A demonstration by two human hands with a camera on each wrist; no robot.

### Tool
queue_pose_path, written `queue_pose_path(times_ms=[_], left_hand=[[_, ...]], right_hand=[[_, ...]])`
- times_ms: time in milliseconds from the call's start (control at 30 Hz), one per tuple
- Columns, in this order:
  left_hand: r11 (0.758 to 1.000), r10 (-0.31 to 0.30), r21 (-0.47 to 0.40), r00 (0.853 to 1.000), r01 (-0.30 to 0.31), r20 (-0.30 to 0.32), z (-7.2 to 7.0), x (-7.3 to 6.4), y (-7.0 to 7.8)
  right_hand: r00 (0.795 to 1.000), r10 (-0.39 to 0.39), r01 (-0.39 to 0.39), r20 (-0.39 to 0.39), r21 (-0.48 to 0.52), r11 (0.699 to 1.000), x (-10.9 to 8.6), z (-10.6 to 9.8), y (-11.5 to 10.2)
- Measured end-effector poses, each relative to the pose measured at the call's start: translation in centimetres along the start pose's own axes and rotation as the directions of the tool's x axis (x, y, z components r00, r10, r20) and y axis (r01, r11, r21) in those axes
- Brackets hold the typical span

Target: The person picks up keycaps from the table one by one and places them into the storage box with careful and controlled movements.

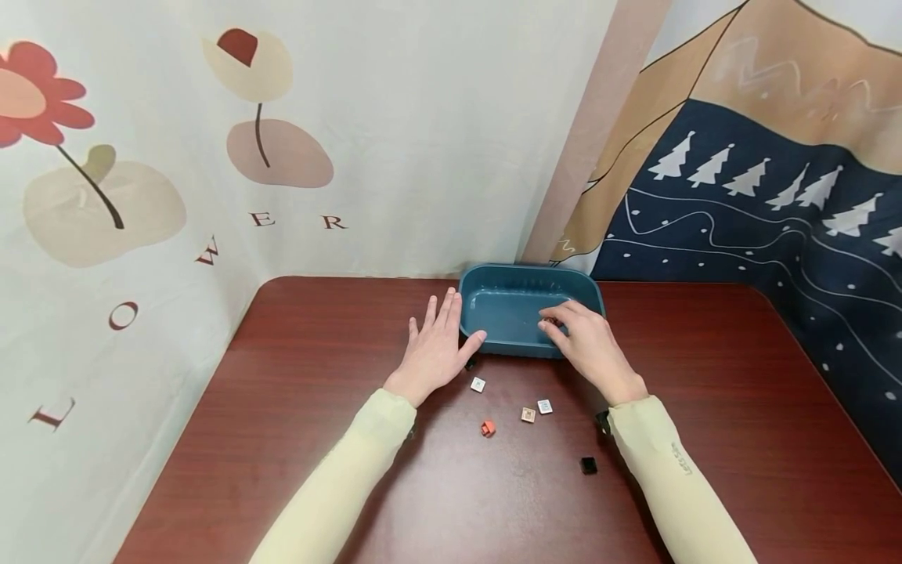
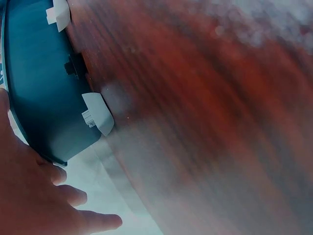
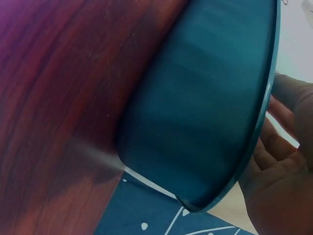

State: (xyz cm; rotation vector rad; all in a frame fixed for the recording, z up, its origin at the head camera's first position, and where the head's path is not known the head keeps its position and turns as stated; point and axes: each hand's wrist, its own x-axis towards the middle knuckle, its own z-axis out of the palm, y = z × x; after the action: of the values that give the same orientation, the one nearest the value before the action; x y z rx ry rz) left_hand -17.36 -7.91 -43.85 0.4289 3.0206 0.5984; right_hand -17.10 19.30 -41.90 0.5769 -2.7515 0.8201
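A blue-green plastic tray (image 1: 521,348) stands at the back of the table. My left hand (image 1: 433,348) lies with fingers spread at its left end, thumb over the near corner. My right hand (image 1: 588,345) is over the tray's right part, thumb and forefinger pinching a small keycap (image 1: 553,320), mostly hidden by the fingers. In front of the tray lie loose keycaps: a white one (image 1: 478,385), another white one (image 1: 545,406), a beige one (image 1: 528,415), an orange one (image 1: 488,428) and a black one (image 1: 588,466). A second black keycap (image 2: 76,66) sits close to the tray's wall.
The dark red wooden table (image 1: 317,329) reaches back to a printed curtain (image 1: 423,157) right behind the tray. A navy cloth with white trees (image 1: 747,211) hangs at the right. Both forearms in pale sleeves (image 1: 338,478) cross the table's front.
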Motion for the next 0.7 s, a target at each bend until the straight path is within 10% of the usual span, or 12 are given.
queue_pose_path(times_ms=[700], left_hand=[[1.000, -0.009, -0.006, 1.000, 0.009, 0.007, 0.0, 0.2, 0.0]], right_hand=[[1.000, 0.020, -0.021, -0.018, -0.049, 0.999, -1.5, -1.0, 0.4]])
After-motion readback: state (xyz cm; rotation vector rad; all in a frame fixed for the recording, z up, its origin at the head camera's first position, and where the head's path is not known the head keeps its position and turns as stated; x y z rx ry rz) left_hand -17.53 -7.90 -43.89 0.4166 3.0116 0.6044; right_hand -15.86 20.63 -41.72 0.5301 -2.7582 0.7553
